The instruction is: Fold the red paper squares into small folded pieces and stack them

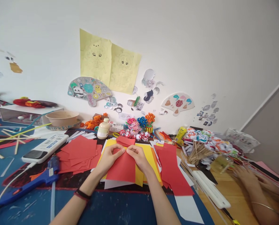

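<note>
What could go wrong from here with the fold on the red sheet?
Both hands, left hand and right hand, pinch the far edge of the red paper, which lies on loose yellow sheets; these may slide and skew the crease. The red stack sits close by and could get nudged. A co-worker's hand works near the paper strips.

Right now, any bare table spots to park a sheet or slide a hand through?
Free: blue table surface between the forearms, below the red paper sheet pinched by left hand and right hand. Also bare blue beneath the blue glue gun. Crowded: back edge by the cream glue bottle, and the right side.
</note>
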`<state>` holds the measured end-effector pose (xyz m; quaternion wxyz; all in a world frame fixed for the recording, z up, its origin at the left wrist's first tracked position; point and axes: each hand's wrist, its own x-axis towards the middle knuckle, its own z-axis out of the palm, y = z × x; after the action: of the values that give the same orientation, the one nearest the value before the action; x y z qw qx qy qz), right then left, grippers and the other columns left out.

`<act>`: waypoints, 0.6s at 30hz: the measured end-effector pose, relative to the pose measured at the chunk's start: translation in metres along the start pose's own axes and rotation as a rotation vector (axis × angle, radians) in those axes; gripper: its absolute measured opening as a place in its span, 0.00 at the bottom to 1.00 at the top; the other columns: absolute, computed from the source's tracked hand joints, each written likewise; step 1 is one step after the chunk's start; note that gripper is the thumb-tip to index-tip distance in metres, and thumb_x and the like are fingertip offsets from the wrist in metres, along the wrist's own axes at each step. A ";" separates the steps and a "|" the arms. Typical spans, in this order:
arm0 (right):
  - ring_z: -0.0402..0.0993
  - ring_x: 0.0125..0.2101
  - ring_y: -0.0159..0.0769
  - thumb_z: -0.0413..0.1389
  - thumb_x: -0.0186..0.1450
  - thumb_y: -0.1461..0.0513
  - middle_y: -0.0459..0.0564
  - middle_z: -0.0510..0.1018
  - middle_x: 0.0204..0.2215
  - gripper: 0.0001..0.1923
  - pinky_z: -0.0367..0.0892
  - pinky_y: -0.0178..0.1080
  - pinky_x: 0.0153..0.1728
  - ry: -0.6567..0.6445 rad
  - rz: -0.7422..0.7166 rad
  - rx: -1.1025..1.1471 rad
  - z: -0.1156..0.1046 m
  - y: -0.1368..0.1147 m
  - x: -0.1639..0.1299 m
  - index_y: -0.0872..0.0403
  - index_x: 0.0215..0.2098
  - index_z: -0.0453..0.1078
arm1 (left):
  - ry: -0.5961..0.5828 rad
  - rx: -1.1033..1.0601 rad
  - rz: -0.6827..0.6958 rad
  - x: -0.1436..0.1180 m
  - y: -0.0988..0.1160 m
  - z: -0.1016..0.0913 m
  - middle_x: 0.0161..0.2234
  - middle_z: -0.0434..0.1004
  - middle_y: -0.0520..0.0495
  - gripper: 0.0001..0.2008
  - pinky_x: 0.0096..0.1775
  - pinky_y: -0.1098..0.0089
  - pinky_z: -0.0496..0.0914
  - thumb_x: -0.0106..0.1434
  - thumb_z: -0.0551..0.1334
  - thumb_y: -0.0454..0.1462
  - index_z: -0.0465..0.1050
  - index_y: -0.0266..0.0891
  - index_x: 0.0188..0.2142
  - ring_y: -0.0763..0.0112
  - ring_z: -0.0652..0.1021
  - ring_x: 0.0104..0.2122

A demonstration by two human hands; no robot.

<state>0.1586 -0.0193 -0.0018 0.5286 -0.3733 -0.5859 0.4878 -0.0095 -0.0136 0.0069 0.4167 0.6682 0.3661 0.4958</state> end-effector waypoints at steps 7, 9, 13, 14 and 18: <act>0.74 0.30 0.39 0.64 0.51 0.49 0.51 0.79 0.27 0.19 0.66 0.37 0.31 0.111 0.058 -0.114 -0.017 0.024 0.009 0.57 0.29 0.75 | 0.052 -0.014 -0.157 0.006 -0.026 -0.002 0.29 0.80 0.46 0.20 0.29 0.71 0.68 0.52 0.64 0.51 0.76 0.36 0.32 0.64 0.77 0.30; 0.74 0.28 0.39 0.67 0.47 0.49 0.52 0.79 0.25 0.21 0.66 0.38 0.30 0.129 0.105 -0.095 -0.021 0.036 0.011 0.58 0.26 0.75 | 0.092 -0.002 -0.165 0.007 -0.036 -0.002 0.26 0.80 0.46 0.21 0.27 0.71 0.67 0.51 0.64 0.52 0.76 0.35 0.29 0.64 0.77 0.28; 0.73 0.25 0.38 0.67 0.45 0.49 0.51 0.79 0.23 0.21 0.65 0.37 0.28 0.197 0.110 -0.082 -0.024 0.049 0.012 0.59 0.24 0.75 | 0.122 -0.034 -0.188 0.006 -0.047 0.000 0.25 0.81 0.45 0.20 0.27 0.70 0.68 0.50 0.65 0.52 0.77 0.35 0.28 0.62 0.78 0.27; 0.73 0.25 0.37 0.68 0.46 0.49 0.51 0.79 0.23 0.20 0.64 0.36 0.27 0.208 0.105 -0.077 -0.024 0.050 0.012 0.58 0.24 0.75 | 0.125 -0.044 -0.189 0.005 -0.049 0.000 0.26 0.81 0.45 0.20 0.27 0.70 0.68 0.50 0.65 0.52 0.77 0.35 0.29 0.62 0.78 0.27; 0.71 0.23 0.36 0.68 0.45 0.51 0.50 0.78 0.22 0.19 0.63 0.35 0.26 0.242 0.122 -0.045 -0.022 0.049 0.012 0.58 0.23 0.74 | 0.120 -0.085 -0.195 0.005 -0.055 0.001 0.30 0.82 0.43 0.21 0.29 0.69 0.70 0.51 0.64 0.52 0.77 0.35 0.32 0.61 0.79 0.30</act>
<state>0.1742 0.0080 -0.0467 0.5563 -0.4759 -0.5049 0.4573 -0.0117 0.0120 -0.0415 0.4682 0.5804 0.4323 0.5070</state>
